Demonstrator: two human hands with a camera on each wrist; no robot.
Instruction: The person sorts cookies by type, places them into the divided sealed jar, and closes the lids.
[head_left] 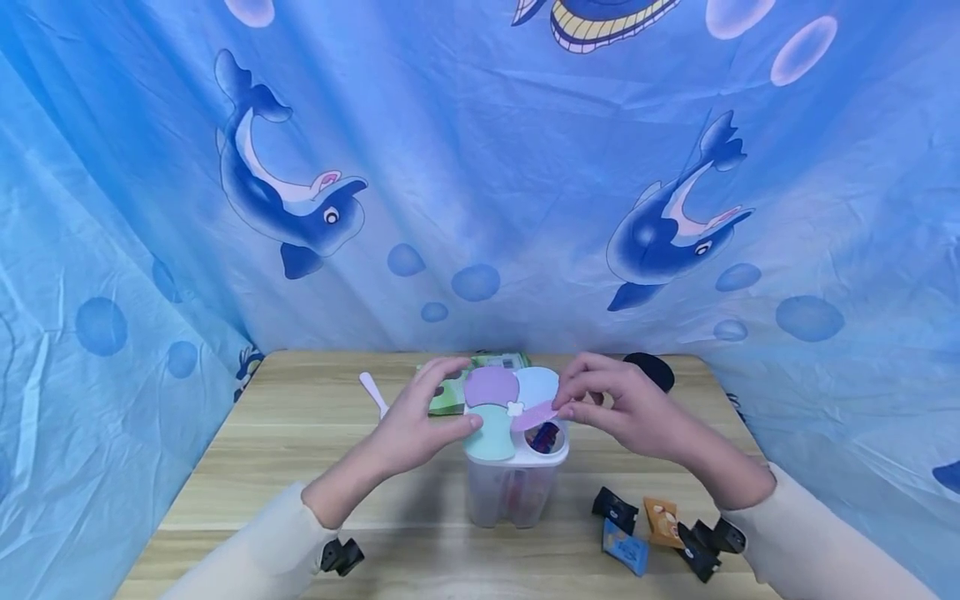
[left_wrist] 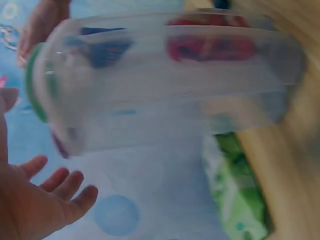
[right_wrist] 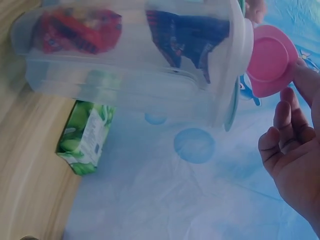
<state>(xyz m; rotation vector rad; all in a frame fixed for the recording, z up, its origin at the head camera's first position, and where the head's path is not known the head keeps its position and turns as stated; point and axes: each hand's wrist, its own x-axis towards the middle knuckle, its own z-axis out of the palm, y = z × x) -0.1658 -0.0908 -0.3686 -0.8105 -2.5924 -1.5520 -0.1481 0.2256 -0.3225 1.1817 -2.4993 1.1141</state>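
Note:
A translucent storage container (head_left: 491, 496) stands upright with a white top and several coloured flaps. My right hand (head_left: 633, 404) pinches the edge of the raised pink flap (right_wrist: 271, 59) between thumb and fingers. Under it, one round opening shows a dark packet (head_left: 544, 437). Through the wall, in the right wrist view, a blue packet (right_wrist: 190, 37) and a red packet (right_wrist: 77, 30) are visible. My left hand (head_left: 412, 429) is spread at the lid's left side, its thumb by the green flap (head_left: 491, 435). Purple (head_left: 491, 387) and pale blue (head_left: 538, 385) flaps lie down.
Small wrapped packets lie right of the container: orange (head_left: 662, 520), blue (head_left: 624, 546) and black (head_left: 615, 508). Behind it is a green package (right_wrist: 87, 137). A pale-handled utensil (head_left: 371, 390) lies at left, a black round object (head_left: 651, 370) at back right. A blue curtain (head_left: 480, 183) hangs behind.

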